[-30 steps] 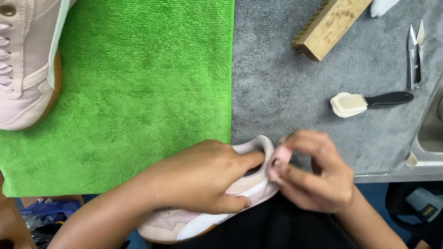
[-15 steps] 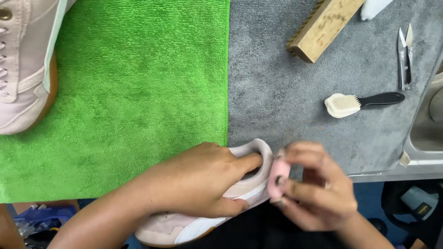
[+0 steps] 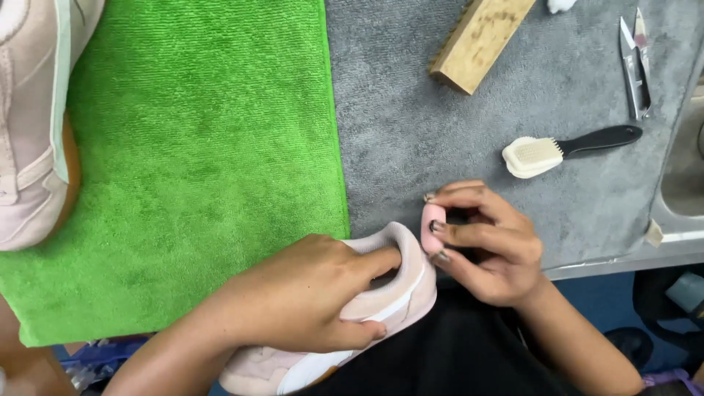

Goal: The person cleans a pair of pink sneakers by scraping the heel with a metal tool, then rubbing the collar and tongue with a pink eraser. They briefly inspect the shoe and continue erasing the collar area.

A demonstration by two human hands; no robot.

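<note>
Lighting is bright, even and diffuse. Shadows are soft and short beneath the hands. No glare. Focus is sharp around the grip; slight softness toward the frame corners.

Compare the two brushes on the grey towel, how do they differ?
The wooden brush is a long plain block with no separate handle; the small brush has a pale head and a slim black handle. The wooden brush lies at the top edge, partly out of view; the small brush lies whole, nearer the right hand. The wooden one looks bulkier. Both lie untouched on the grey towel, slanted alike.
</note>
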